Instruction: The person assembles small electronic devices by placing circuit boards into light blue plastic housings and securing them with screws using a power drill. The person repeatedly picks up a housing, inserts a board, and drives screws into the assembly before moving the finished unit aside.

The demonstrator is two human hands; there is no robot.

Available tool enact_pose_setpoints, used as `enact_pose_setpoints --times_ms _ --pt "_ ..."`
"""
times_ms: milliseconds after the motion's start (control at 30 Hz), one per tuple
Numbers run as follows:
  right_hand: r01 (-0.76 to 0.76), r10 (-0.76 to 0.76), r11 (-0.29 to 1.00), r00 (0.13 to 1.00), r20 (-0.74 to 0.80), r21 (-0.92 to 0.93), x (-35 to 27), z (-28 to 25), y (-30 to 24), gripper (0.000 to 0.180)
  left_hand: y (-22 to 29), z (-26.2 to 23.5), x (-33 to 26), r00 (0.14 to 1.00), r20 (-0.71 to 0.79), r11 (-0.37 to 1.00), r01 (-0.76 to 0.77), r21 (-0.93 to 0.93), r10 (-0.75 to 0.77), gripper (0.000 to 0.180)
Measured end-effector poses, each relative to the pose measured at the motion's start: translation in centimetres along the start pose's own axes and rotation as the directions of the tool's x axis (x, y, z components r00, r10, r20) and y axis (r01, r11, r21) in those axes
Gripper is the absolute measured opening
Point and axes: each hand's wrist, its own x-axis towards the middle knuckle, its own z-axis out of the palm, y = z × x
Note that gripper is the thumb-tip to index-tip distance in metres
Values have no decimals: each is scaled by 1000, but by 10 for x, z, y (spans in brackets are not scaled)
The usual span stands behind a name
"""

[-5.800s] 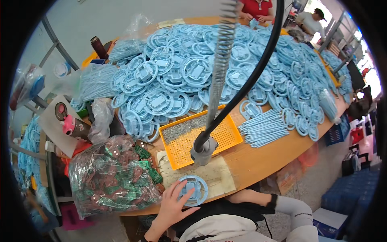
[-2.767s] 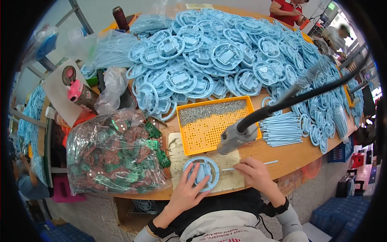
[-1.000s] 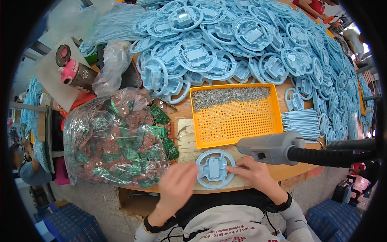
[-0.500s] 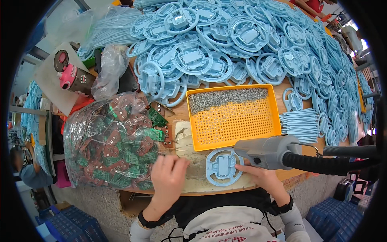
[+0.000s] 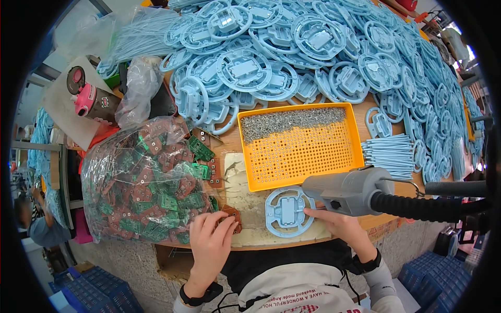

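Observation:
A light-blue round plastic part, like a toy steering wheel (image 5: 271, 214), lies flat on the pale work pad near the table's front edge. My right hand (image 5: 342, 227) grips its right rim; some of those fingers are hidden beneath a grey tool housing (image 5: 342, 192). To the left, my left hand (image 5: 210, 242) has its fingers bent and apart, tips beside a reddish-brown circuit board (image 5: 234, 220). A small green board (image 5: 213, 203) shows just beyond those fingertips. Whether the fingers touch either board I cannot tell.
A clear plastic bag (image 5: 141, 193) full of red and green circuit boards sits at left. Behind the work pad (image 5: 250, 235) stands a yellow tray (image 5: 302, 187) of screws. Light-blue wheels (image 5: 245, 73) form a large heap at the back. Blue rods (image 5: 389, 156) lie at right, near a black hose (image 5: 417, 206).
My left hand has drawn back and a little left, its fingers spreading; the reddish-brown board by them now shows. My right hand stays at the wheel's rim.

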Motion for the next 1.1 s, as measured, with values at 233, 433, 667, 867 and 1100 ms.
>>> enact_pose_setpoints --times_ms 233,433,667,867,1100 --pt "10 -13 998 998 53 62 0 -2 1 46 -11 8 -1 997 10 997 -81 -1 82 15" --pt "36 -32 999 993 114 -35 3 -2 0 52 23 21 16 978 -75 944 -206 -256 193 21" --pt "87 -87 996 995 39 -2 -11 26 33 54 38 57 31 964 -68 925 -267 -270 259 18" --pt "72 -69 997 993 100 -31 7 3 4 51 35 63 31 950 -47 927 -312 -207 309 18" --pt "-11 4 997 994 108 71 9 0 -4 48 35 59 33 949 -12 928 -312 -204 316 25"
